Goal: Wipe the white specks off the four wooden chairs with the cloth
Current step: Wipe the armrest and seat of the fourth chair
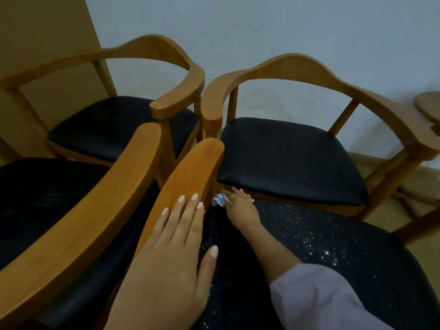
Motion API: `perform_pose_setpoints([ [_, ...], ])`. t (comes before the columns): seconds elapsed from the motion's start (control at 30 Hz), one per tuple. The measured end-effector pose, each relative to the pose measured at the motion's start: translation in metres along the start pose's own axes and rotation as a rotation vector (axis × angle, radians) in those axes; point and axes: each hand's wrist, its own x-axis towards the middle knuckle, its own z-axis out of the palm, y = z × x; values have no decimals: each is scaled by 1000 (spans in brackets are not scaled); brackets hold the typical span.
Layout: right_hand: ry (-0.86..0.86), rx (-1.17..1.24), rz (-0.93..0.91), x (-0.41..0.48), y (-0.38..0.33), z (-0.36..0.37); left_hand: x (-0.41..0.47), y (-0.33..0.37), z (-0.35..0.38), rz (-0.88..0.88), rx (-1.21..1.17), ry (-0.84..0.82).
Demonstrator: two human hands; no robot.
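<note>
Currently held: the cloth (219,200), a small blue-and-white checked wad, with the fingers of our right hand (242,208) curled round it; most of it is hidden under them.
Cloth, position: at our right fingertips, low beside the post under the armrest (190,172), at a corner of the near seat (333,246).
Other hand: our left hand (171,253) lies flat on that armrest, fingers straight and slightly spread, holding nothing.
Specks: white specks (307,234) are scattered over the near seat, wrist-side and to the right of our right fingers; too many to count.
Cloth, handling: we judge it soft, light and limp, best kept bunched in the palm so a pad of fabric meets the surface.
Seat, handling: a dark padded cover, likely yielding; light strokes should serve.
Chairs, count: four. These are the one under our hands, the near-left chair (95,198) beside our left fingers, and the far-left chair (152,47) and far-right chair (295,65) beyond the fingertips.
Cloths, count: one.
Hands, count: two.
Unidentified: one wooden piece (428,108) at the right edge.
</note>
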Motion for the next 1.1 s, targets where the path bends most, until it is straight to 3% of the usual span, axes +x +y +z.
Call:
perform_pose_setpoints([
  [0.17,19,-90,-58,-2,0,6,1,0,-2,-13,3,-33],
  [0.47,62,-22,-185,-42,10,6,-4,4,-11,-49,-136,-55],
  [0.77,-29,92,-230,-123,20,9,-5,7,-20,-55,-206,-57],
  [1.1,-54,135,-413,-219,41,23,-4,8,-23,-69,-234,-75],
])
